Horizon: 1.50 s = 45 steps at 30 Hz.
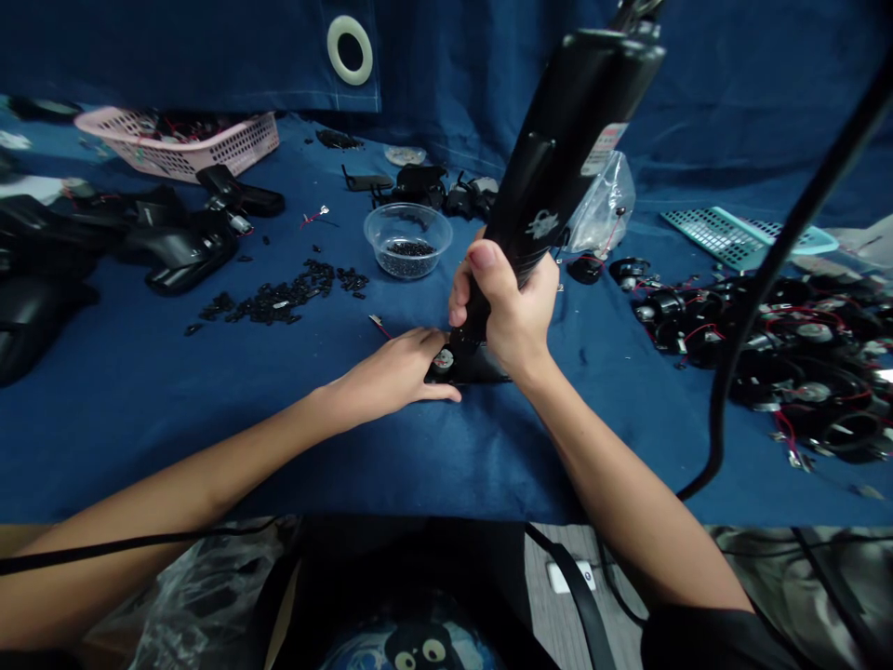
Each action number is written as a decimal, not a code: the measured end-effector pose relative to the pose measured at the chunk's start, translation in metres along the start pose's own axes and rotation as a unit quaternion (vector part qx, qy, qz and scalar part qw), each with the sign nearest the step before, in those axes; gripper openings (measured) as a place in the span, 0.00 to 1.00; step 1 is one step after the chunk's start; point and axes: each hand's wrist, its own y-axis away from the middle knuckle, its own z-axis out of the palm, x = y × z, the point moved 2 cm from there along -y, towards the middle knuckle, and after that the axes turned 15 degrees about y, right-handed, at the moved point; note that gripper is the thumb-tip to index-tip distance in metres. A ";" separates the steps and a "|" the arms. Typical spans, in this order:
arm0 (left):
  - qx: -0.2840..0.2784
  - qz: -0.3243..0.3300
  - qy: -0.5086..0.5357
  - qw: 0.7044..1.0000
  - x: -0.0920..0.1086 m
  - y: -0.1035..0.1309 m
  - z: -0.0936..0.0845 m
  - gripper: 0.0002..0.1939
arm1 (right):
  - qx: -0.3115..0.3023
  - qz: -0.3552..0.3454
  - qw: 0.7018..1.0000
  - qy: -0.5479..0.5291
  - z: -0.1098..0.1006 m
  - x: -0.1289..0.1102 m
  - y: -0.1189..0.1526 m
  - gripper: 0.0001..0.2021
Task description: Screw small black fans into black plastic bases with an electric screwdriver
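Note:
My right hand (520, 302) is wrapped round a black electric screwdriver (558, 149), which leans with its top to the right. Its lower end points down at a black plastic housing (481, 365) lying on the blue cloth; the tip itself is hidden. With thumb and fingers round the housing's left end, my left hand (391, 372) grips it against the table. A small round silver motor (443, 360) shows beside those fingers. Just behind them lies a red wire end (380, 326). A clear bowl (408, 233) of small black screws stands behind my hands.
Small black pieces (279, 298) lie scattered left of the bowl. Black housings (167, 233) and a pink basket (188, 154) are at the left. Round black parts with red wires (788, 344) fill the right side, near a teal tray (726, 237). A black cable (739, 344) hangs there.

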 end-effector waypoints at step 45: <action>-0.034 -0.030 0.060 0.997 0.003 0.015 -0.012 0.33 | 0.214 0.159 0.956 -0.122 -0.099 0.021 -0.030 0.14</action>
